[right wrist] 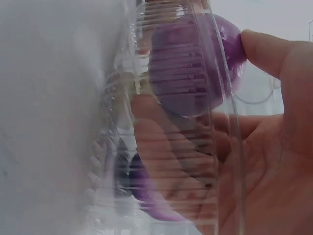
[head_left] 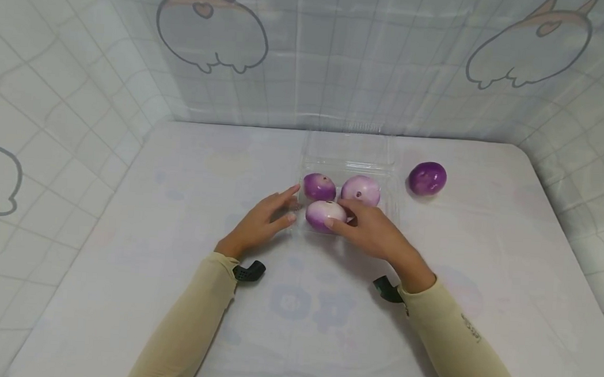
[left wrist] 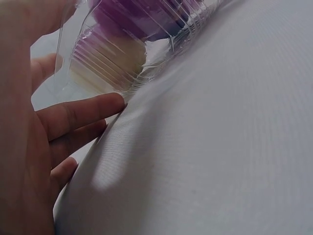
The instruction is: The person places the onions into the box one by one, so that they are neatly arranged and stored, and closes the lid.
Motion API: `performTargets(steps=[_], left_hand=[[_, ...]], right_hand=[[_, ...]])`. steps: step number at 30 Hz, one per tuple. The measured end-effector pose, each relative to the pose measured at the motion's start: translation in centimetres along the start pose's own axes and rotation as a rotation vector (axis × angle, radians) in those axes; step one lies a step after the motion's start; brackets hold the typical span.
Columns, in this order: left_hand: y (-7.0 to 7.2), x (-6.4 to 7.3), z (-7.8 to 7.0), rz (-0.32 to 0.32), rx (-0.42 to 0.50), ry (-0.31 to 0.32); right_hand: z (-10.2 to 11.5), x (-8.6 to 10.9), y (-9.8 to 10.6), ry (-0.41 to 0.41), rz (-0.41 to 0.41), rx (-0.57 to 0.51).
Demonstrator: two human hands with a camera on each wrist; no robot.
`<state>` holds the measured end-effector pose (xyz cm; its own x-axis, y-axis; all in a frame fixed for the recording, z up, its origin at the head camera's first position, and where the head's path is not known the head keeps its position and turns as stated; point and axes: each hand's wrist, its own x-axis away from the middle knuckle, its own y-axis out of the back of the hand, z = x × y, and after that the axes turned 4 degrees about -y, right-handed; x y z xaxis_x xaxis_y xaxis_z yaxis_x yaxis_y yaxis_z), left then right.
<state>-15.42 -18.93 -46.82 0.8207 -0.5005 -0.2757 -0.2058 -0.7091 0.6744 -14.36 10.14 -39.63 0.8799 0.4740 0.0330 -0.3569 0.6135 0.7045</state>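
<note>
A clear plastic clamshell box (head_left: 348, 151) lies with its lid folded back. Inside its tray are a purple onion (head_left: 319, 187) at the back left and a paler onion (head_left: 361, 188) at the back right. My right hand (head_left: 374, 230) holds a purple-and-white onion (head_left: 321, 215) at the front of the tray, thumb on its near side and fingers around its right. Through the clear wall in the right wrist view, this onion (right wrist: 181, 63) shows between thumb and fingers. My left hand (head_left: 261, 220) rests at the box's left side, fingers fairly straight; its fingertips (left wrist: 115, 102) are by the ribbed wall.
Another dark purple onion (head_left: 427, 179) lies on the white-covered table (head_left: 176, 204), right of the box. A tiled-pattern curtain (head_left: 331, 57) stands along the back and both sides. Each wrist carries a dark camera mount (head_left: 249, 270).
</note>
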Motion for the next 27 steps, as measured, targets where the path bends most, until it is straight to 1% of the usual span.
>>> performTargets(steps=[5, 8, 12, 18, 21, 27], left_hand=[[0.06, 0.00, -0.18, 0.003, -0.011, 0.009], [0.12, -0.04, -0.38, 0.005, -0.014, 0.013], [0.20, -0.07, -0.58, 0.009, -0.013, 0.022], [0.30, -0.09, -0.79, 0.015, -0.021, 0.035], [0.31, -0.06, -0.85, 0.017, -0.030, 0.045], [0.16, -0.01, -0.68, 0.019, -0.028, 0.040]], right_hand=[[0.20, -0.01, -0.24, -0.048, -0.003, -0.031], [0.23, -0.03, -0.31, -0.063, -0.011, -0.034], [0.22, -0.13, -0.42, -0.062, -0.018, -0.033], [0.70, -0.19, -0.57, -0.048, -0.029, -0.077], [0.86, -0.18, -0.68, -0.054, -0.034, -0.086], [0.76, -0.19, -0.79, -0.065, -0.040, -0.066]])
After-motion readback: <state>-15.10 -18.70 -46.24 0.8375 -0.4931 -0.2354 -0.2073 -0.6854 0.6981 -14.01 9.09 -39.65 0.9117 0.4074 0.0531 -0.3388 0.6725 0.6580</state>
